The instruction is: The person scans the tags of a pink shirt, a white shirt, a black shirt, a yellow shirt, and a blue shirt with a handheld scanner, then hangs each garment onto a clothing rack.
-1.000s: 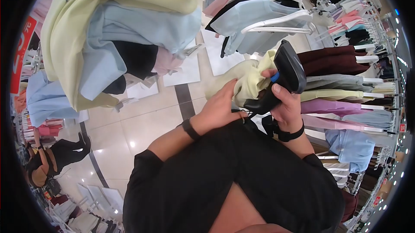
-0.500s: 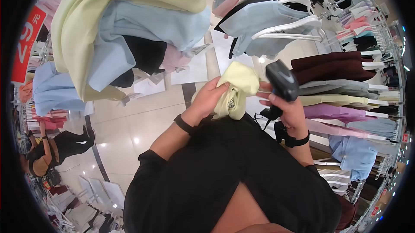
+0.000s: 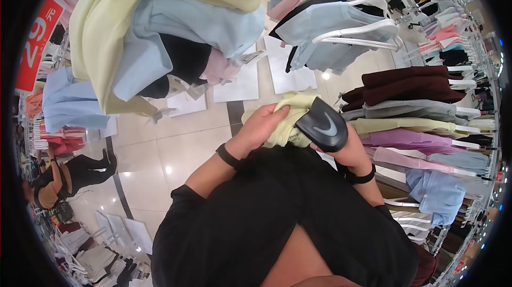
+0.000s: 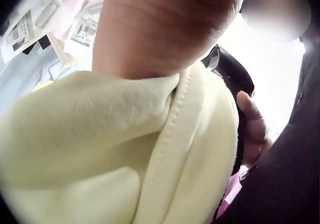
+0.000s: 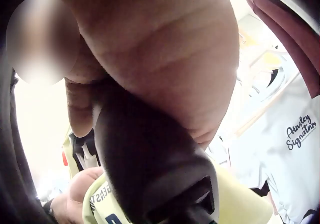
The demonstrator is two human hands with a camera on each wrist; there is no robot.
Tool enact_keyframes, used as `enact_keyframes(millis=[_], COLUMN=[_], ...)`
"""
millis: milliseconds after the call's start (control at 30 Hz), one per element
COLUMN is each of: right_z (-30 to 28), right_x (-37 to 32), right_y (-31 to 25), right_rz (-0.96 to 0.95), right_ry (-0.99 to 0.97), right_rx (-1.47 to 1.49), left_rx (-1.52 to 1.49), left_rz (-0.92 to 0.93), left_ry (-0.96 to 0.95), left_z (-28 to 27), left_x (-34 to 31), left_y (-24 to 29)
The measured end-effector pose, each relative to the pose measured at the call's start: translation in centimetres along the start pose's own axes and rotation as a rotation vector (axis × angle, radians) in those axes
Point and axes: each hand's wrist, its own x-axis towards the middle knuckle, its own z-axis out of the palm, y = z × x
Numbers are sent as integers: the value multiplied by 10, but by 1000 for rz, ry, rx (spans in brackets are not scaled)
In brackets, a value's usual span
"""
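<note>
Swung leftward, the black scanner (image 3: 321,126) gripped by the right hand (image 3: 350,147) meets, mid-frame, the yellow garment (image 3: 282,133) pinched in the nearer left hand (image 3: 260,127)

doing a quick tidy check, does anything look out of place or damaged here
At upper left, a lettered pale yellow top slumps in a heap over light blue garments, unlike the maroon garments lined up on the right-hand rack. I see no spill or damage.

Left hand (image 3: 261,128) pinching yellow garment (image 3: 288,130), right hand (image 3: 351,147) holding scanner (image 3: 322,125) beside it, red sign (image 3: 37,44) far left, maroon tops (image 3: 408,85) right.
</note>
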Motion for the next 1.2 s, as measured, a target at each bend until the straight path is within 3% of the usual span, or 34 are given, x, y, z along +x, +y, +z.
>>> enact_keyframes(millis=[167, 267, 367, 467, 500, 600, 633, 733, 867, 1000, 1133, 1200], right_z=[7, 14, 10, 21, 17, 9, 11, 24, 13, 11, 15, 13], right_x=[6, 3, 2, -3, -2, 4, 5, 8, 2, 6, 8, 7], right_y=[-4, -7, 6, -4, -5, -1, -4, -15, 5, -9, -12, -12], right_rz=[-156, -77, -76, -62, -101, -35, -9, -135, -32, -32, -62, -73], right_ry=[-115, -45, -40, 136, 157, 101, 88, 140, 161, 92, 115, 112], right_rx=[-139, -32, -11, 119, 10, 25, 34, 14, 77, 180, 72, 86], left_rx=[305, 267, 447, 510, 659, 1052, 1112, 1034, 1016, 1021, 1103, 1106], left_rz=[-113, -73, 46, 167, 502, 902, 951, 698, 688, 722, 711, 627], left_ry=[-57, -58, -14, -44, 33, 150, 158, 52, 45, 50, 128, 173], left_z=[10, 8, 12, 0, 4, 8, 11, -2, -26, -28, -15, -24], left_x=[-9, -7, -8, -2, -2, -1, -3, 0, 5, 0, 2, 5], left_y=[20, 13, 16, -3, -8, -3, 1, -3, -8, -9, -21, -25])
